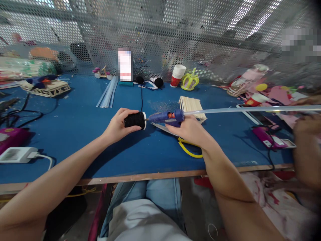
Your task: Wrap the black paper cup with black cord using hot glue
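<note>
My left hand [122, 124] is wrapped round a spool of black thread [134, 121], held on its side with a white end facing right. From the spool a black strand runs up to a small black ball [139, 79]. In my right hand [192, 129] is a blue hot glue gun [165, 117], its nozzle at the spool's white end; whether it touches I cannot tell. A long clear glue stick [238, 109] sticks out of the gun's back. Scissors with yellow handles [189, 150] lie under my right hand, and a stick bundle [192, 104] lies just behind it.
Clear glue sticks [108, 92], a phone [124, 65], paper cups [177, 76] and a yellow crown-shaped piece [190, 81] stand or lie at the back. At left are a white power adapter [20, 155] and another glue gun [41, 81]. A co-worker's arm [307, 144] reaches in at right.
</note>
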The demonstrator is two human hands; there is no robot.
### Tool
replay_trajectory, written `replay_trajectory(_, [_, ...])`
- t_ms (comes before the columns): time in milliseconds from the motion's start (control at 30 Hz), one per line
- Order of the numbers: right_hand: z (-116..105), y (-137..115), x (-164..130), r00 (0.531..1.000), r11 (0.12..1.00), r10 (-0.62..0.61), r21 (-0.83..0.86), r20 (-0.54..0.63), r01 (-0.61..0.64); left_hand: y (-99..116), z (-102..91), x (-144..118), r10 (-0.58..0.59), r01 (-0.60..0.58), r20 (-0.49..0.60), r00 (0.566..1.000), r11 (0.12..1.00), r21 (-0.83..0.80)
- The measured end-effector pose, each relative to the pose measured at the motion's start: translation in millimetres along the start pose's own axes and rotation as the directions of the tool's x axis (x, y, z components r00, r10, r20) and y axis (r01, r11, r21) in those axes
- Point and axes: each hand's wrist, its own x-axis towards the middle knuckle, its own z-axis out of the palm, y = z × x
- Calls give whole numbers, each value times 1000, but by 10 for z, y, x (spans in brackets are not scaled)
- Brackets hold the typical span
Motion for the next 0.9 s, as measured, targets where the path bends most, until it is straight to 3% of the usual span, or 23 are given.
replay_trajectory(333, [35, 77, 19, 999, 999, -15, 42, -47, 17, 21, -12, -20, 130, -130, 16, 991, 991, 27])
replay_trajectory(900, [97, 119, 49, 995, 999, 8, 46, -100, -3, 93, -23, -43, 175, -183, 79, 981, 978, 104])
